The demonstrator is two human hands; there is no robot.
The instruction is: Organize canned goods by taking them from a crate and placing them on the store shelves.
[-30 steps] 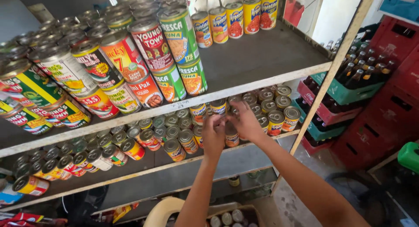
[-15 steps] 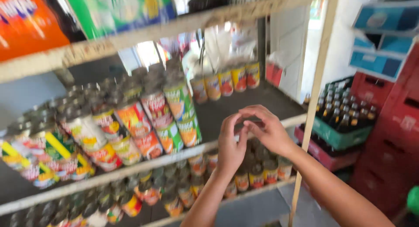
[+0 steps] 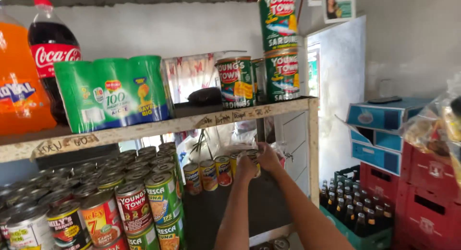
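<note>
My left hand (image 3: 246, 169) and my right hand (image 3: 270, 157) are raised together at the right end of a row of small cans (image 3: 208, 174) at the back of the middle shelf. Both hands close on one small can (image 3: 253, 155), of which only the top and a strip of label show between the fingers. It sits right next to the last can of the row (image 3: 235, 162). My forearms reach up from the bottom of the view.
Stacked tuna and meat cans (image 3: 134, 202) fill the shelf's left side. The wooden top shelf (image 3: 144, 130) carries a green juice-can pack (image 3: 113, 94), soda bottles (image 3: 48, 53) and green sardine cans (image 3: 281, 72). At the right stand a bottle crate (image 3: 355, 216), blue cartons (image 3: 379, 125) and red crates (image 3: 422, 192).
The view has tilted up from the lower shelves to the top shelf. My hands rose from the low shelf's cans to the back row of the middle shelf, still held together.
</note>
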